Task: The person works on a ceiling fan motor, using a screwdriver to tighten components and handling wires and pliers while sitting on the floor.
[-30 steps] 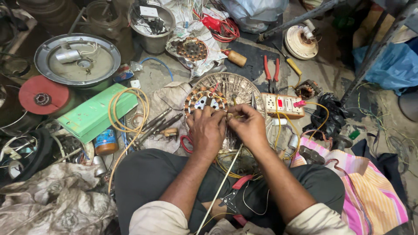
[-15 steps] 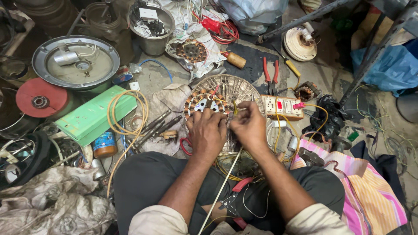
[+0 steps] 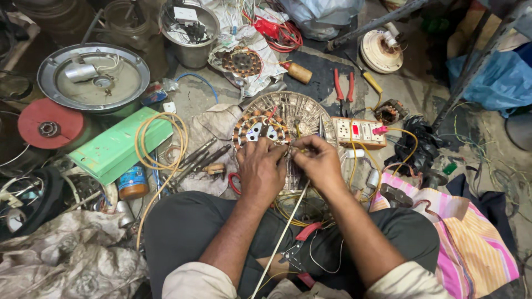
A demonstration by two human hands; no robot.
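A round fan motor stator with copper windings [image 3: 256, 126] rests on a wire fan guard [image 3: 302, 111] on the floor in front of me. My left hand [image 3: 260, 169] lies on the stator's near edge, fingers curled on the windings. My right hand [image 3: 317, 160] meets it from the right, fingertips pinched on a thin wire at the stator. A long pale stick [image 3: 280, 239] runs from under my hands down across my lap. Which wire each hand grips is too small to tell.
A white power strip [image 3: 359, 132] and red-handled pliers [image 3: 342, 87] lie right of the guard. A green box [image 3: 119, 145], a yellow wire coil [image 3: 160, 145], a small tin [image 3: 132, 181], a metal bowl [image 3: 93, 77], a red disc [image 3: 49, 123] and a second stator [image 3: 241, 62] lie left and beyond. Pliers [image 3: 302, 241] rest on my lap.
Both hands have drawn closer together over the stator's near edge. The view has shifted slightly; the objects on the floor stay where they were.
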